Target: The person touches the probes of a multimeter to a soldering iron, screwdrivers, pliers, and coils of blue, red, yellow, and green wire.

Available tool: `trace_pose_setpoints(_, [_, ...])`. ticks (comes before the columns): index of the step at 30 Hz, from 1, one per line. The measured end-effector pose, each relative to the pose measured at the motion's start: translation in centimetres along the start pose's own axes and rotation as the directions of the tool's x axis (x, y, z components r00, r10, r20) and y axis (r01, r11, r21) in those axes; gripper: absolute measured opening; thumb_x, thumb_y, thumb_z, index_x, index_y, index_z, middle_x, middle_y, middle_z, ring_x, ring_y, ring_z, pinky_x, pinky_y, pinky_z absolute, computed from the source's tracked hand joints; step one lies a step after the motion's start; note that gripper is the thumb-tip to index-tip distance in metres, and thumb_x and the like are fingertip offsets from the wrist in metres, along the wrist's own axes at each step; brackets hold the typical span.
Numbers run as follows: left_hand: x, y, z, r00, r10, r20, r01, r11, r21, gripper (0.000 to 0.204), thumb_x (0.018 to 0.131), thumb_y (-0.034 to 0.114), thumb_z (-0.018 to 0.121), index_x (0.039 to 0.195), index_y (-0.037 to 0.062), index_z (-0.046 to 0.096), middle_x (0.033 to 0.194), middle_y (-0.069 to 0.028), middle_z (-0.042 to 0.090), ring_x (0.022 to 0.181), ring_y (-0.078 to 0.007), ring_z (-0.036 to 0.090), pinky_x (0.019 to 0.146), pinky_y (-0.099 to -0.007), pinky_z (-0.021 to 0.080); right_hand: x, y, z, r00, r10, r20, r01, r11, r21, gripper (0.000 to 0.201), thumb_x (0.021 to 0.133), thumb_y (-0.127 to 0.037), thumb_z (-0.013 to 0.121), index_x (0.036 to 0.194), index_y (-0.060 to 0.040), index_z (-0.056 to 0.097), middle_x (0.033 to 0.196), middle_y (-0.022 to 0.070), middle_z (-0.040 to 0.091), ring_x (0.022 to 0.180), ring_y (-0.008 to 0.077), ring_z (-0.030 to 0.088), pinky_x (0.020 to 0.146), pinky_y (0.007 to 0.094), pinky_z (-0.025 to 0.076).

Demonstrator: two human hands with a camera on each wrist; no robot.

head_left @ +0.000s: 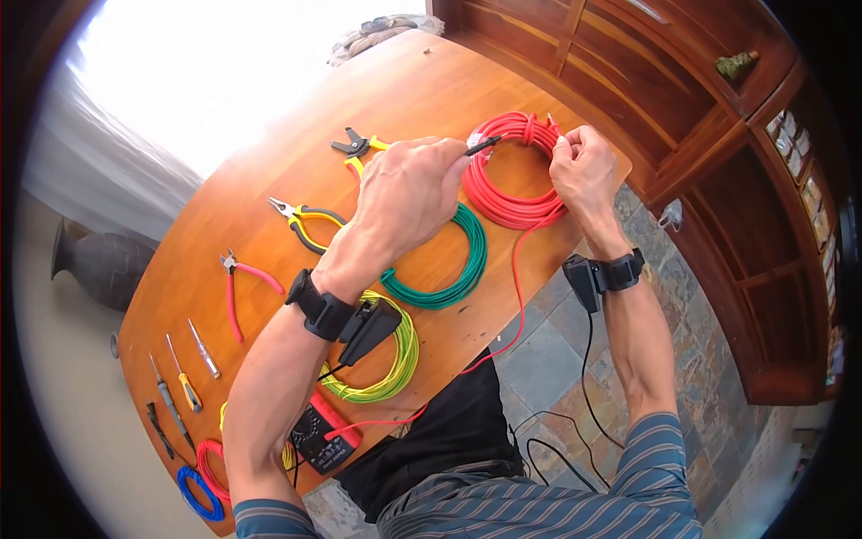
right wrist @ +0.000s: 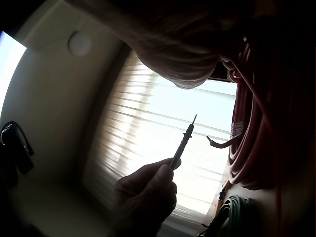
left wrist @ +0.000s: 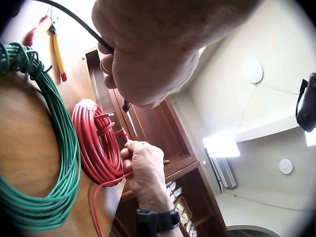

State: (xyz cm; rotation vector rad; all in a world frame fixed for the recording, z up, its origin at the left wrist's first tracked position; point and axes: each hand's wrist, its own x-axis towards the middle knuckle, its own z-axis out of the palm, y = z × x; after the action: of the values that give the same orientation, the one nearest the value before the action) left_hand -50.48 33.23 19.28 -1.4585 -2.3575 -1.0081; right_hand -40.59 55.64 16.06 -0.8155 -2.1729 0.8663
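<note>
My left hand (head_left: 409, 193) pinches a black test probe (right wrist: 181, 147), its bare metal tip pointing away from the fingers. At the far right of the table, my right hand (head_left: 585, 171) grips a red test lead (left wrist: 104, 183) beside a coil of red wire (head_left: 512, 211). Much of what lies inside that fist is hidden. The lead runs back to a red and black multimeter (head_left: 319, 438) at the table's near edge. In the right wrist view, one cut end (right wrist: 217, 143) of the red wire sticks out, a gap away from the black probe's tip.
Green (head_left: 449, 292) and yellow-green (head_left: 404, 368) wire coils lie below my left arm. Pliers (head_left: 314, 216), red-handled cutters (head_left: 232, 296), screwdrivers (head_left: 186, 386) and a blue wire coil (head_left: 193, 503) are spread leftward. A wooden cabinet (head_left: 682, 108) stands at right.
</note>
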Motion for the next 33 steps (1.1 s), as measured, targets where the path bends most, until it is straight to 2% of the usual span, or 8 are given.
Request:
trace_pose_setpoints(5, [-0.1, 0.2, -0.5, 0.954, -0.182, 0.239, 0.136, 0.971, 0.194, 0.02, 0.099, 0.016, 0.064, 0.104, 0.0024, 0.077, 0.089, -0.0205, 0.074, 0.086, -0.0414, 0.072, 0.078, -0.0506, 0.056, 0.6, 0.8, 0.2, 0.998, -0.07, -0.004, 0.07, 0.997, -0.045, 0.022, 0.096, -0.018, 0.065, 0.088, 0.0023, 0.066, 0.073, 0.0217, 0.069, 0.07, 0.0377, 0.07, 0.067, 0.0451, 0.054])
trace_pose_setpoints(13, [-3.8, 0.1, -8.3, 0.993, -0.113, -0.015, 0.114, 0.984, 0.133, 0.019, 0.1, 0.011, 0.067, 0.112, -0.001, 0.076, 0.073, -0.0161, 0.068, 0.061, -0.0227, 0.065, 0.059, -0.0378, 0.05, -3.9, -3.7, -1.3, 0.98, -0.108, 0.169, 0.048, 0.944, 0.327, 0.016, 0.102, -0.013, 0.065, 0.096, 0.0016, 0.068, 0.07, 0.0065, 0.068, 0.065, 0.0111, 0.064, 0.061, 0.032, 0.05])
trace_pose_setpoints(16, [-5.7, 2.0, -12.4, 0.94, -0.339, 0.048, 0.328, 0.931, 0.162, 0.016, 0.098, 0.014, 0.065, 0.098, 0.0, 0.074, 0.081, -0.0224, 0.07, 0.079, -0.0415, 0.071, 0.072, -0.0496, 0.055, -6.5, -5.5, -0.8, 0.895, -0.355, 0.269, 0.236, 0.89, 0.389, 0.011, 0.108, -0.01, 0.062, 0.102, -0.0012, 0.065, 0.075, -0.0031, 0.061, 0.066, 0.0031, 0.056, 0.058, 0.023, 0.042])
trace_pose_setpoints(19, [-8.6, 2.5, -14.0, 0.877, -0.46, 0.139, 0.425, 0.877, 0.223, 0.013, 0.097, 0.012, 0.068, 0.096, 0.0, 0.073, 0.082, -0.0224, 0.069, 0.08, -0.0412, 0.07, 0.071, -0.0495, 0.054, -9.1, -7.5, -0.1, 0.818, -0.459, 0.346, 0.311, 0.86, 0.406, 0.01, 0.105, -0.008, 0.065, 0.099, -0.0002, 0.065, 0.072, 0.0018, 0.061, 0.063, 0.0071, 0.057, 0.056, 0.026, 0.043])
trace_pose_setpoints(21, [-10.8, 2.4, -13.8, 0.905, -0.397, 0.152, 0.356, 0.904, 0.237, 0.013, 0.096, 0.012, 0.068, 0.096, 0.0002, 0.073, 0.082, -0.0221, 0.069, 0.079, -0.0416, 0.07, 0.071, -0.0497, 0.054, -10.1, -8.2, 0.7, 0.72, -0.568, 0.4, 0.427, 0.816, 0.39, 0.006, 0.096, -0.005, 0.068, 0.095, 0.0005, 0.067, 0.073, 0.0203, 0.067, 0.062, 0.0345, 0.068, 0.057, 0.0415, 0.05])
trace_pose_setpoints(24, [-12.7, 1.5, -12.7, 0.919, -0.349, 0.186, 0.299, 0.921, 0.251, 0.012, 0.096, 0.012, 0.068, 0.095, 0.0002, 0.072, 0.084, -0.021, 0.07, 0.08, -0.042, 0.07, 0.071, -0.0503, 0.054, -10.7, -7.4, 2.9, 0.785, -0.509, 0.352, 0.411, 0.854, 0.319, 0.008, 0.097, -0.004, 0.069, 0.093, 0.0026, 0.067, 0.066, 0.015, 0.062, 0.056, 0.0193, 0.062, 0.053, 0.0341, 0.046])
trace_pose_setpoints(28, [-13.1, 0.7, -10.7, 0.937, -0.321, 0.137, 0.295, 0.938, 0.18, 0.013, 0.097, 0.013, 0.068, 0.093, 0.001, 0.07, 0.084, -0.0181, 0.071, 0.083, -0.0407, 0.071, 0.073, -0.0508, 0.055, -10.8, -7.2, 3.5, 0.812, -0.434, 0.391, 0.342, 0.896, 0.284, 0.01, 0.095, -0.007, 0.068, 0.091, 0.0024, 0.066, 0.068, 0.0228, 0.066, 0.063, 0.0412, 0.069, 0.058, 0.047, 0.052])
trace_pose_setpoints(33, [-13.1, -0.4, -8.7, 0.924, -0.329, 0.196, 0.273, 0.925, 0.265, 0.014, 0.097, 0.016, 0.068, 0.093, 0.004, 0.073, 0.086, -0.0159, 0.073, 0.083, -0.039, 0.072, 0.071, -0.0516, 0.057, -10.9, -6.2, 3.7, 0.82, -0.408, 0.401, 0.355, 0.913, 0.202, 0.01, 0.096, -0.006, 0.068, 0.092, 0.0029, 0.067, 0.068, 0.0198, 0.066, 0.061, 0.0314, 0.068, 0.057, 0.0411, 0.051])
